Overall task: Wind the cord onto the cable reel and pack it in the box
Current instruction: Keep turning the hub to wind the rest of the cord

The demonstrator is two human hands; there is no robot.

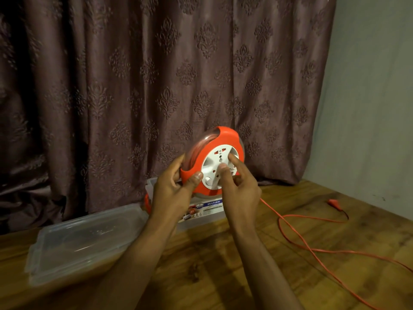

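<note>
I hold an orange cable reel (220,139) with a white socket face upright above the table. My left hand (174,186) grips its lower left rim, thumb on the orange front. My right hand (239,186) presses two fingertips onto the white centre disc. An orange cord (297,233) runs from under the reel across the table to the right, looping out of view at the right edge; its plug (334,202) lies near the wall. Behind my hands stands a clear plastic box (207,211) with a "MULTI-BOX" label, partly hidden.
A clear plastic lid (85,240) lies flat on the wooden table (223,265) at the left. A brown patterned curtain (156,86) hangs behind the table, and a pale wall (375,108) closes the right side.
</note>
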